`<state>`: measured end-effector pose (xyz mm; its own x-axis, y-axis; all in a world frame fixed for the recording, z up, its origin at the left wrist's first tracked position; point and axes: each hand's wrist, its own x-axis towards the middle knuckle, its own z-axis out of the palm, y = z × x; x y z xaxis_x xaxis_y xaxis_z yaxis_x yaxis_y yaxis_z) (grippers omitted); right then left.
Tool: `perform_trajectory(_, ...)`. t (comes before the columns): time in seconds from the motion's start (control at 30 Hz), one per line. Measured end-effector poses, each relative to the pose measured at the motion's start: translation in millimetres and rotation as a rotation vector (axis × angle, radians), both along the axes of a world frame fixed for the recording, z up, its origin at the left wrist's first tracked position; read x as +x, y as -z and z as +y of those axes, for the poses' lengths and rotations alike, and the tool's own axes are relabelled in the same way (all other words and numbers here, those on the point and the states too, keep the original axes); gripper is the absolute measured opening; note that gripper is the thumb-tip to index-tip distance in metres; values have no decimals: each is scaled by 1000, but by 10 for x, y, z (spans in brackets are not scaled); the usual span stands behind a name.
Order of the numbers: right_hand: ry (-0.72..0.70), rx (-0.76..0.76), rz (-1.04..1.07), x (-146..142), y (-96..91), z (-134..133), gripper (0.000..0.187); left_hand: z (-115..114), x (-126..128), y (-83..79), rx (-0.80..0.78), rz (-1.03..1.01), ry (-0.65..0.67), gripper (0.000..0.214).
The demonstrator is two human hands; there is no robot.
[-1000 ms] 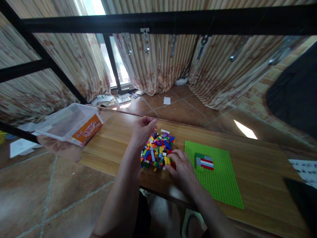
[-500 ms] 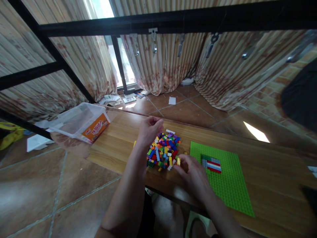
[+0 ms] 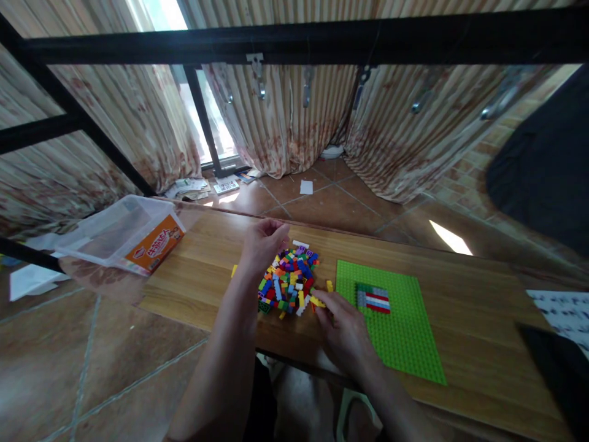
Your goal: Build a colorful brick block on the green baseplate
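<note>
A mixed pile of small building bricks point(image 3: 288, 279) lies on the wooden table. My left hand point(image 3: 263, 245) hovers at the pile's left and far side, fingers curled into a pinch; what they hold, if anything, is hidden. At the pile's near right edge, my right hand point(image 3: 343, 322) pinches a yellow brick point(image 3: 317, 301) between thumb and forefinger. Another yellow brick point(image 3: 329, 286) lies just beyond that hand. To the right is a green baseplate point(image 3: 405, 331), bearing a small block of grey, green, red and white bricks point(image 3: 373, 298).
A clear plastic bin point(image 3: 124, 236) with an orange label stands at the table's left end. A black metal bar point(image 3: 294, 46) with hooks crosses above the far side. Paper with dark marks point(image 3: 564, 316) and a dark object point(image 3: 552, 362) are at the right.
The view has turned rightward, so everything sits further left. The yellow brick in my right hand has tipped from upright to nearly flat. My left hand keeps its pinch over the pile's edge.
</note>
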<state>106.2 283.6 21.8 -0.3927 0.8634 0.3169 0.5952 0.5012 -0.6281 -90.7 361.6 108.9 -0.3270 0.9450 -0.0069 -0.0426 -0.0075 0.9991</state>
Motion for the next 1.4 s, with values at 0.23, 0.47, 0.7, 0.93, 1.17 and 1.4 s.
perform_trajectory(0.23, 11, 33, -34, -99, 112, 0, 25, 5, 20, 1, 0, 1, -13, 18)
perform_trajectory(0.47, 143, 20, -97, -39, 80, 51, 23, 19, -92, 51, 20, 39, -45, 17)
perform_trajectory(0.7, 158, 36, -109, -83, 131, 117, 27, 54, -214, 211, -45, 249, -45, 15)
perform_trajectory(0.93, 74, -1, -50, -102, 141, 139, 30, 23, -249, 323, -64, 672, 65, 11)
perform_trajectory(1.17, 91, 80, -50, -81, 101, 175, 30, -80, 98, 294, -217, 1068, 290, 28)
perform_trajectory(1.4, 101, 134, -16, -13, 16, 200, 26, -137, 383, 322, -301, 1292, 300, 29)
